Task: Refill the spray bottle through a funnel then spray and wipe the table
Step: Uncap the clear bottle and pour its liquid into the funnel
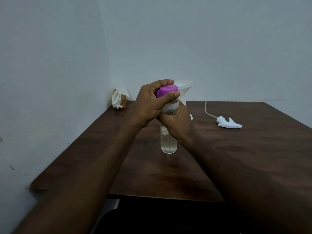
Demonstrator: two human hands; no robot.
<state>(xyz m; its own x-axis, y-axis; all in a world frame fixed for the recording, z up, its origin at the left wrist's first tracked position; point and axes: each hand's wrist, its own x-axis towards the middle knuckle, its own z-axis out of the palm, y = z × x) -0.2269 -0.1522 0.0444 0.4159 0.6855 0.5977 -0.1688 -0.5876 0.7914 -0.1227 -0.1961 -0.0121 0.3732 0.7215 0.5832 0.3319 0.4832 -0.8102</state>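
Head: left hand (152, 102) grips cap (167, 90), right hand (177, 122) bottle (168, 142).

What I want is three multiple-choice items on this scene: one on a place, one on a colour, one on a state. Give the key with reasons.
1. Where does the spray head lie?
A) on the table, right of the clear bottle
B) on the floor
C) in a hand

2. What colour is the bottle's cap?
A) white
B) purple
C) green

3. What is the left hand doing?
A) lying flat on the table
B) hanging idle
C) gripping the cap

Key: 1 A, it lies untouched on the wood. 2 B, purple shows between the fingers. 3 C, fingers and thumb curl round the cap.
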